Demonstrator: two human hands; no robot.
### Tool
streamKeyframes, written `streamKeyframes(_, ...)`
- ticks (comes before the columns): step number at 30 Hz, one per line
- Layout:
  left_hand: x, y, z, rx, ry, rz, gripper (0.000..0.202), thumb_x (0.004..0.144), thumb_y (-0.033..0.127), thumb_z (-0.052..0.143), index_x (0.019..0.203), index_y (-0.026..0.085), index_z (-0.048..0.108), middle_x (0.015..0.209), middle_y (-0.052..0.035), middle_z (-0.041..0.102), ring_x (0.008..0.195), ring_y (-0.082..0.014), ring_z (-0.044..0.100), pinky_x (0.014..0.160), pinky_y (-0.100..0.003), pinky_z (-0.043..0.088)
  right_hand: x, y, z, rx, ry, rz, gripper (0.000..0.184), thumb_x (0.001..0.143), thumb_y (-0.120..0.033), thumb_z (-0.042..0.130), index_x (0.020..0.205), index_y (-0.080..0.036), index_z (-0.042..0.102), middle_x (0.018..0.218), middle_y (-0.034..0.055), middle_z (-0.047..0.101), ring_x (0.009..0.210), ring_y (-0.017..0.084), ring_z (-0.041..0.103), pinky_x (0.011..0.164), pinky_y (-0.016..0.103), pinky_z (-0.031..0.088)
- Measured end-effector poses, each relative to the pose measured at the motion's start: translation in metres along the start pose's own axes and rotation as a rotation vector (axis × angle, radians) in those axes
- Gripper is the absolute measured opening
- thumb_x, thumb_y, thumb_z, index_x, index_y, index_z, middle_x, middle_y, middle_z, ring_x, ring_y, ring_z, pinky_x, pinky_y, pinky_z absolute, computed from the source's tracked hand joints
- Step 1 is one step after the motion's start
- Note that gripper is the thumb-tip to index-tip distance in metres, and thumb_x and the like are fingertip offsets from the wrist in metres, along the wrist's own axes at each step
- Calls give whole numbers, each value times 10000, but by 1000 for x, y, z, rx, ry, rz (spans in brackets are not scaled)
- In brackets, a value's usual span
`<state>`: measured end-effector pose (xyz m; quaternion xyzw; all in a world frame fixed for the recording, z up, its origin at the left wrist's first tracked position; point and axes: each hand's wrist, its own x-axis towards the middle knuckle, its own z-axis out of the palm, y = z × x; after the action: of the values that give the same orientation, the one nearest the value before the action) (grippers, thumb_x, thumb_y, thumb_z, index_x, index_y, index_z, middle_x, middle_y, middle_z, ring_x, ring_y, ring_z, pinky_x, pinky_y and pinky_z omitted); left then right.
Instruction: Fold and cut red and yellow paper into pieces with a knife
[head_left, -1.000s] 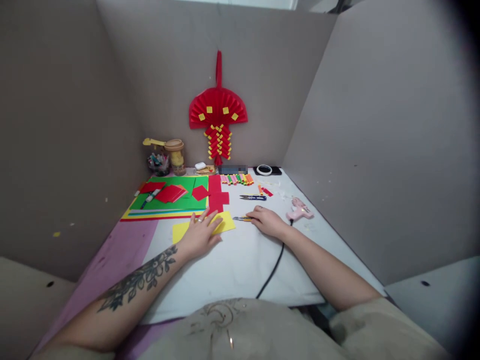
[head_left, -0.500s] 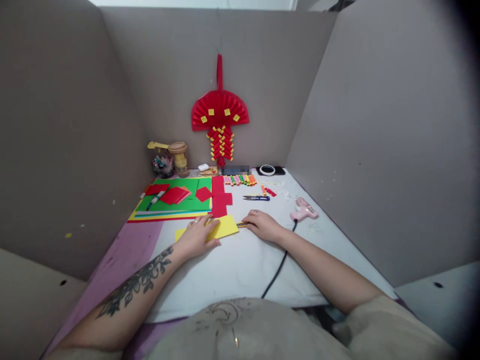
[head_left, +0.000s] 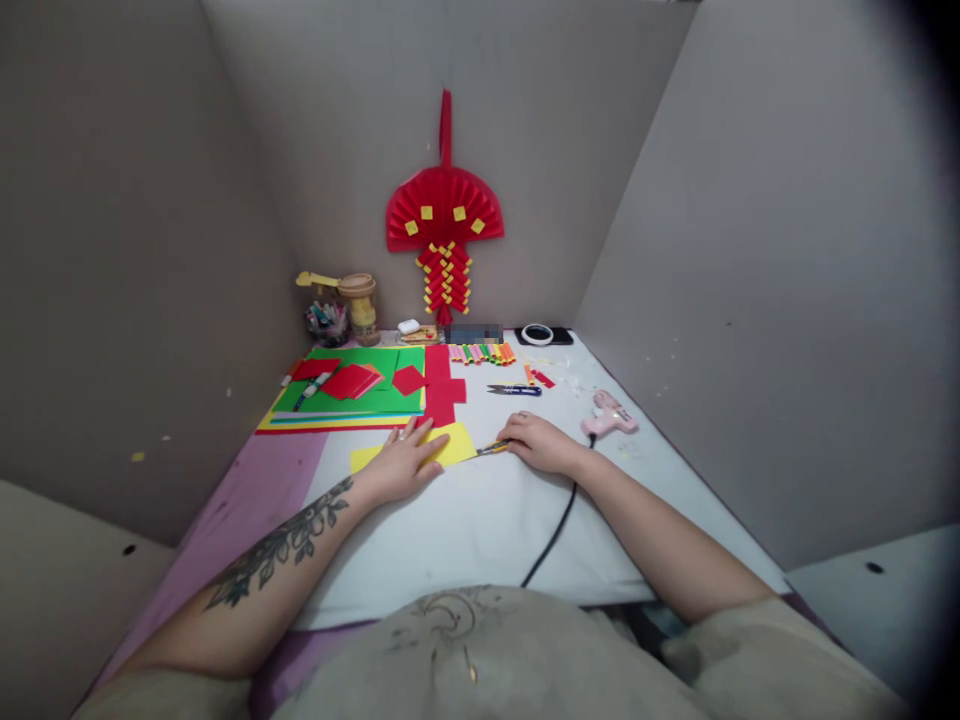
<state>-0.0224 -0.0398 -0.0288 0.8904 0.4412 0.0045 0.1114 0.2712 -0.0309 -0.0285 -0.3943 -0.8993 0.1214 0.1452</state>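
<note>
My left hand (head_left: 405, 462) lies flat on a folded or stacked piece of yellow paper (head_left: 459, 442), its fingers spread over the middle. Just right of the paper, my right hand (head_left: 541, 442) is closed around a slim yellow-and-black utility knife (head_left: 492, 449). The knife's tip points left and meets the paper's right end. Beyond the left hand, red paper (head_left: 439, 400) with a stepped edge lies against a stack of coloured sheets (head_left: 360, 403), green uppermost.
Thread snips (head_left: 514, 390) lie beyond my right hand. A pink glue gun (head_left: 610, 415) rests to the right, its black cord (head_left: 551, 545) running toward me. Rolled paper tubes (head_left: 482, 354), a tape roll (head_left: 537, 335) and a cup (head_left: 360, 310) line the back. A red paper ornament (head_left: 445, 212) hangs on the wall.
My right hand has drawn slightly right with the utility knife, and more of the knife shows. My left hand stays on the yellow paper, fingers a little more spread. The camera view has shifted slightly.
</note>
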Motion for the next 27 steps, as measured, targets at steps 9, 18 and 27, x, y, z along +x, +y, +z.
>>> streamKeyframes(9, 1, 2, 2, 34, -38, 62, 530, 908, 531, 283, 1410, 359, 276, 1526, -45, 149, 1398, -308, 37, 1088, -554, 94, 1, -4, 4, 44, 22, -47, 235, 876, -182, 477, 1001, -195, 675, 914, 84, 611, 907, 190, 531, 855, 323, 411)
streamKeyframes(18, 2, 3, 1, 31, -56, 57, 601, 869, 622, 261, 1415, 371, 252, 1526, -44, 155, 1395, -320, 66, 1075, -564, 113, -1, -5, 1, 35, -32, -56, 251, 871, -177, 481, 1025, -196, 679, 898, 77, 630, 880, 189, 538, 842, 317, 419)
streamKeyframes(27, 3, 1, 4, 31, -51, 61, 610, 865, 633, 258, 1418, 375, 238, 1529, -44, 137, 1394, -325, 68, 1071, -570, 113, -6, -10, -9, 57, -74, -82, 255, 879, -190, 466, 1012, -183, 683, 879, 81, 637, 854, 187, 547, 816, 305, 426)
